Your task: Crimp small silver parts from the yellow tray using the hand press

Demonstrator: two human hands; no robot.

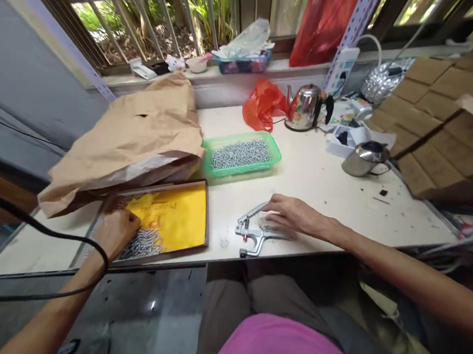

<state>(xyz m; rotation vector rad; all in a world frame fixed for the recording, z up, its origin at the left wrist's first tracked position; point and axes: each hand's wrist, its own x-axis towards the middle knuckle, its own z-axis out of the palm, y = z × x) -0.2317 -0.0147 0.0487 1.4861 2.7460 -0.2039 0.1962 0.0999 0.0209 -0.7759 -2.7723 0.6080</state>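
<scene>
Wearer had a bright pink top (pixel 288 347), creased brownish-grey trousers (pixel 226 307). Left hand (pixel 114 232) and right hand (pixel 293 214) were bare; both forearms (pixel 401 274) too, slim.

White flat tabletop (pixel 310 177): widest open stretch is ctr-right, betw. translucent green plastic basket (pixel 240 172) & rounded silver metal jug (pixel 358 160) at far R. Narrower gap betw. basket & silver metal pliers (pixel 256 239), near ctr. Crumpled brown paper bag (pixel 138 125) blocks far L, crowding brown-rimmed rectangular tray (pixel 207 215). Thin black cable (pixel 52 233) crosses in front of L wrist, near L.
</scene>
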